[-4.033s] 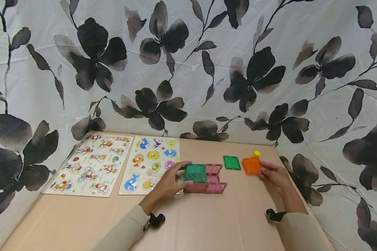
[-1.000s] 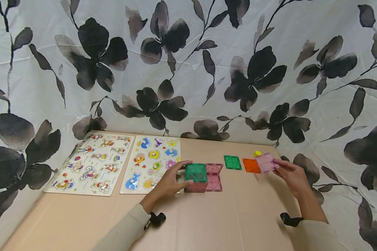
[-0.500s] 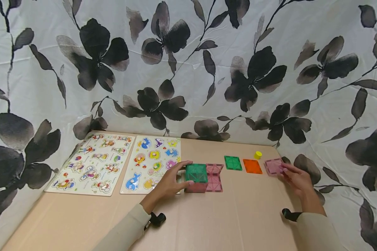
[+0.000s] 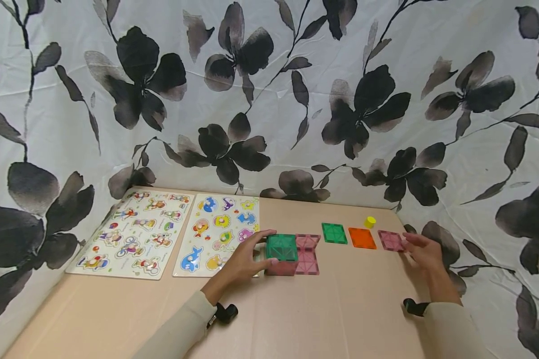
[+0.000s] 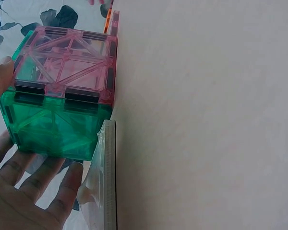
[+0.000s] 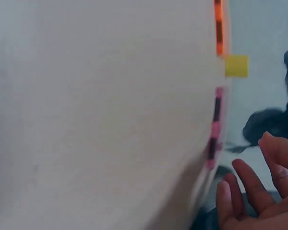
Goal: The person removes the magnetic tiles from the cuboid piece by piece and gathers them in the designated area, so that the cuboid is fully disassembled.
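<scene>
My left hand (image 4: 241,260) holds a small box of see-through magnetic tiles by its left side, thumb at the near face and fingers at the far one. Its top is a green tile (image 4: 281,248) and its near face a pink tile (image 5: 65,60); a green side (image 5: 55,127) shows in the left wrist view. Flat pink tiles (image 4: 307,262) adjoin the box on its right. At the right, my right hand (image 4: 426,253) hovers beside a loose pink tile (image 4: 391,241) lying flat, its fingers loosely bent and holding nothing in the right wrist view.
A loose green tile (image 4: 334,233) and an orange tile (image 4: 362,238) lie in a row with the loose pink one. Behind them stands a small yellow cylinder (image 4: 370,222). Two picture puzzle boards (image 4: 215,234) lie on the left, one close beside my left hand. Floral cloth (image 4: 296,99) hangs behind the table.
My right hand has set the orange tile down, taken a pink tile away from the box's near right, laid it right of the orange one and let go. The left hand keeps its hold.
</scene>
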`<state>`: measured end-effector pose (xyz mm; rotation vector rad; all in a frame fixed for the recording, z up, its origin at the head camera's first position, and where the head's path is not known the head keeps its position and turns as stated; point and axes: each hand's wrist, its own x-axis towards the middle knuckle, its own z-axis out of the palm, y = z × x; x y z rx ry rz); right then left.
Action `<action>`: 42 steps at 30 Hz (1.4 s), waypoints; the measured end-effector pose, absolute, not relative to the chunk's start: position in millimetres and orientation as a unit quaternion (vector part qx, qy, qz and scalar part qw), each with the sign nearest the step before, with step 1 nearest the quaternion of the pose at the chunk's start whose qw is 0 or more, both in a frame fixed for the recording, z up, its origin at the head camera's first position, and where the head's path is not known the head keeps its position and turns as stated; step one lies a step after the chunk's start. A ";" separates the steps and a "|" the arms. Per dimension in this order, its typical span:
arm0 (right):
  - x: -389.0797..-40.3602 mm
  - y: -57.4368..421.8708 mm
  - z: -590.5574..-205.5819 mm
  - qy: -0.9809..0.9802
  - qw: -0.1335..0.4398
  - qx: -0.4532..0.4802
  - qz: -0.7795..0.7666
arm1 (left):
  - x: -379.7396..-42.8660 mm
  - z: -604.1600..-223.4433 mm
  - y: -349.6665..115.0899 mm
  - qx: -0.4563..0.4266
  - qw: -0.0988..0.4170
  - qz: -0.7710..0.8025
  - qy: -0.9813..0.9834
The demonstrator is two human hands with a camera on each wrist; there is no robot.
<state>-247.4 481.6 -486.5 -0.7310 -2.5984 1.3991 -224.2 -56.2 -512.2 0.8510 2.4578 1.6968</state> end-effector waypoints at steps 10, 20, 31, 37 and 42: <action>-227.6 403.9 -444.6 -0.895 0.088 -0.060 0.433 | -224.9 -511.8 -57.0 0.269 0.020 0.550 0.791; -229.3 333.4 -453.1 -0.903 0.069 0.064 0.419 | -225.3 -512.7 -56.2 0.272 0.022 0.551 0.789; -242.0 265.5 -468.6 -0.912 0.046 0.178 0.368 | -224.8 -513.0 -57.0 0.274 0.020 0.553 0.786; -248.7 250.0 -473.6 -0.922 0.040 0.178 0.342 | -224.8 -513.7 -56.7 0.276 0.020 0.552 0.786; -250.0 247.2 -474.2 -0.920 0.046 0.169 0.351 | -224.9 -514.3 -56.6 0.276 0.019 0.551 0.788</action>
